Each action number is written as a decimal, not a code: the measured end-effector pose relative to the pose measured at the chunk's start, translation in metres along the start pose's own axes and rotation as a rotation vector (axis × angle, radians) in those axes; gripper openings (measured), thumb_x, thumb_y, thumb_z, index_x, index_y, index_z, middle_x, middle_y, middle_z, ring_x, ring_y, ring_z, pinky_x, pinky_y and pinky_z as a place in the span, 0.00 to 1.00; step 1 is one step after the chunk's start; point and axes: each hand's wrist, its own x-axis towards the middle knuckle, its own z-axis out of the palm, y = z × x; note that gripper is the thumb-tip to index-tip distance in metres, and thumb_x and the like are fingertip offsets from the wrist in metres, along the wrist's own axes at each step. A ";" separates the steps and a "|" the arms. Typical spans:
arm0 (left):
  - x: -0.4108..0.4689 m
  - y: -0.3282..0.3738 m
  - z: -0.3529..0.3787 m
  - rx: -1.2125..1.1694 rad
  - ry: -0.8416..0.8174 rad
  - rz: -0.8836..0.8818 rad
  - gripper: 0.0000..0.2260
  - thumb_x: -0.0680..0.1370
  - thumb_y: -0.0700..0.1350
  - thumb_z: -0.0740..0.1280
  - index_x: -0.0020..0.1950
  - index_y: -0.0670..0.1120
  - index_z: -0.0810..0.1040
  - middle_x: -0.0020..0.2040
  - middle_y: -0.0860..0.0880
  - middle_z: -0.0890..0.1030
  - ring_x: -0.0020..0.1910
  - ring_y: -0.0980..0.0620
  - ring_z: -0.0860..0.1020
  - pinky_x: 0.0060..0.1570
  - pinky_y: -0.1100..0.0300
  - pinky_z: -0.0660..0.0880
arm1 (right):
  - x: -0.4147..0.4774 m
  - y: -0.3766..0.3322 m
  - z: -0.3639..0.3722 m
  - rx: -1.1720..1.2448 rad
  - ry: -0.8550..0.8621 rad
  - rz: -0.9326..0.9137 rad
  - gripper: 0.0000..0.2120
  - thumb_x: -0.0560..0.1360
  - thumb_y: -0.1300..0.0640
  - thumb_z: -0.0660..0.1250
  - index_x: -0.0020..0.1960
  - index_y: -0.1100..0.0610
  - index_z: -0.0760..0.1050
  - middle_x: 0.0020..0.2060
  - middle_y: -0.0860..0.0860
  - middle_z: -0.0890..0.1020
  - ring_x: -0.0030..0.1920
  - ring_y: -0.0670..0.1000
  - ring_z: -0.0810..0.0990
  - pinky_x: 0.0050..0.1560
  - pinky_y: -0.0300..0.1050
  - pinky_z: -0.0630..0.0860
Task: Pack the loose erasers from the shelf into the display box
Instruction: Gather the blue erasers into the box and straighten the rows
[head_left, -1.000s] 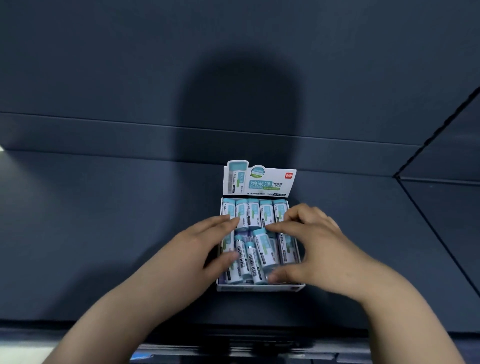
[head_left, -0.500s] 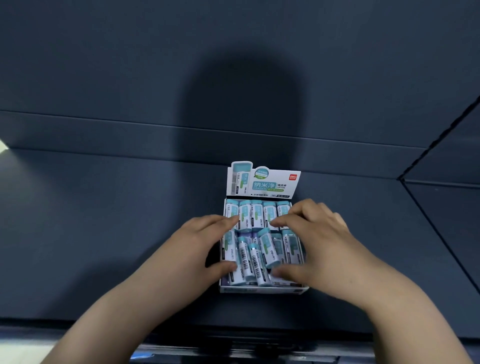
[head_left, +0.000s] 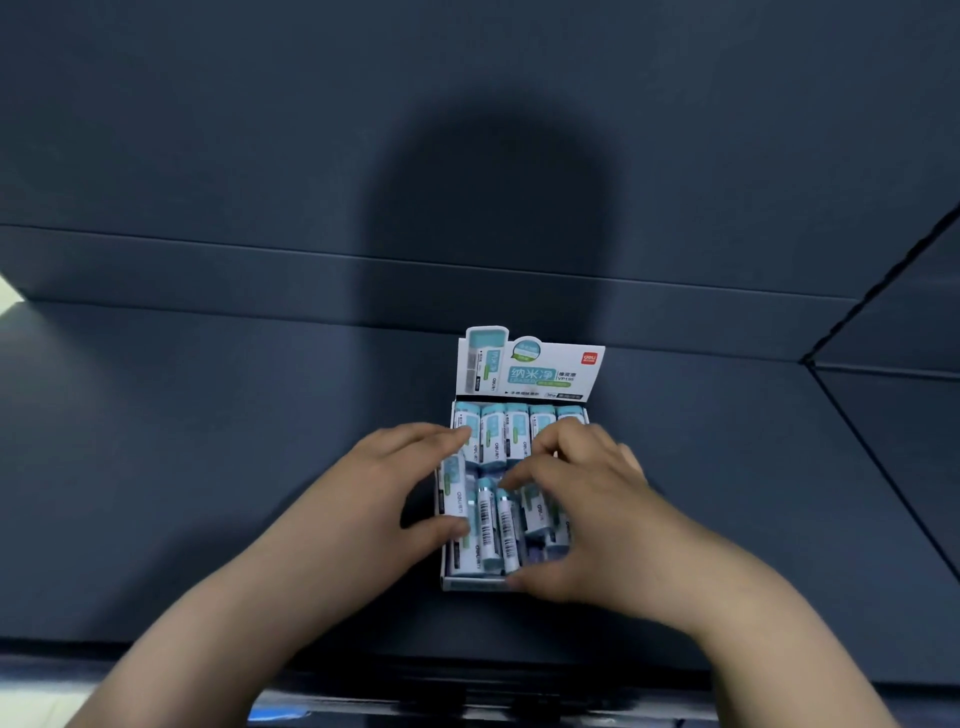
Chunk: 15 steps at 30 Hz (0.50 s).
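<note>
The display box sits at the centre of the frame on the dark shelf, its two rows nearly full of erasers. The left hand lies with fairly straight fingers against the box's left side, gripping nothing. The right hand pinches a front-row eraser end to end between forefinger and thumb.

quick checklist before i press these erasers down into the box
1. Back row of erasers upright and level: ok.
2. Front row of erasers seated flat: not ok, tilted and uneven.
3. Display box flat on the shelf: ok.
4. Header card standing clear of the rows: ok.
5. Left hand at the box's left side: ok.
6. Right front corner filled: cannot tell, right hand covers it.
</note>
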 end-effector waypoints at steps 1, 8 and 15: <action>0.000 -0.001 -0.001 -0.002 0.005 0.000 0.32 0.70 0.53 0.72 0.71 0.58 0.63 0.66 0.63 0.67 0.65 0.65 0.64 0.64 0.72 0.57 | 0.000 0.001 -0.003 0.046 0.040 0.019 0.30 0.60 0.39 0.73 0.59 0.41 0.68 0.52 0.38 0.62 0.58 0.40 0.59 0.62 0.36 0.56; 0.012 0.008 -0.001 -0.004 0.027 -0.010 0.29 0.73 0.52 0.68 0.72 0.57 0.61 0.65 0.67 0.62 0.67 0.66 0.60 0.62 0.79 0.49 | 0.017 0.028 -0.026 -0.067 0.083 0.250 0.30 0.70 0.50 0.70 0.69 0.45 0.63 0.62 0.44 0.66 0.66 0.48 0.60 0.67 0.42 0.57; 0.049 0.024 0.017 0.031 -0.032 -0.019 0.26 0.76 0.50 0.66 0.73 0.51 0.62 0.74 0.58 0.60 0.71 0.59 0.60 0.67 0.68 0.55 | 0.007 0.020 0.004 0.107 0.355 0.126 0.11 0.72 0.58 0.68 0.53 0.49 0.80 0.45 0.42 0.71 0.53 0.47 0.71 0.56 0.40 0.67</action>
